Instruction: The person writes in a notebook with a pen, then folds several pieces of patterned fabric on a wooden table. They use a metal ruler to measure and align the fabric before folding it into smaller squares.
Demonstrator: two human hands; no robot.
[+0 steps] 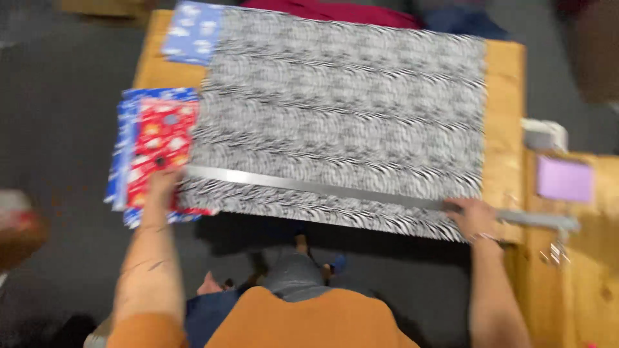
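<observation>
Dark grey floor all round, a pale wooden table point(504, 116) filling the upper middle of the view. Spread flat over most of that table, a large sheet of black-and-white zebra-striped paper point(342, 96), its near edge hanging just over the table's front at 6 o'clock. Across the sheet's lower part, a long metal ruler point(309, 187), running from 9 o'clock to 3 o'clock and tilted slightly down toward the right, its far end reaching past the paper's right edge. At the ruler's left end, the left hand point(162, 183), fingers stretched flat and open, pressing down where ruler, striped sheet and a stack of red and blue patterned papers point(155, 145) meet. At 4 o'clock, the right hand point(474, 216), resting on the ruler right at the sheet's right edge; too blurred to tell whether its fingers curl round the ruler or only press on it. At 11 o'clock, tucked partly under the striped sheet, a light blue patterned sheet point(190, 29). At 3 o'clock, on a second wooden surface just beside the table, a lilac square pad point(565, 179) and behind it a small white-and-grey object point(545, 134), blurred. Orange sleeves and dark trousers at the bottom edge.
</observation>
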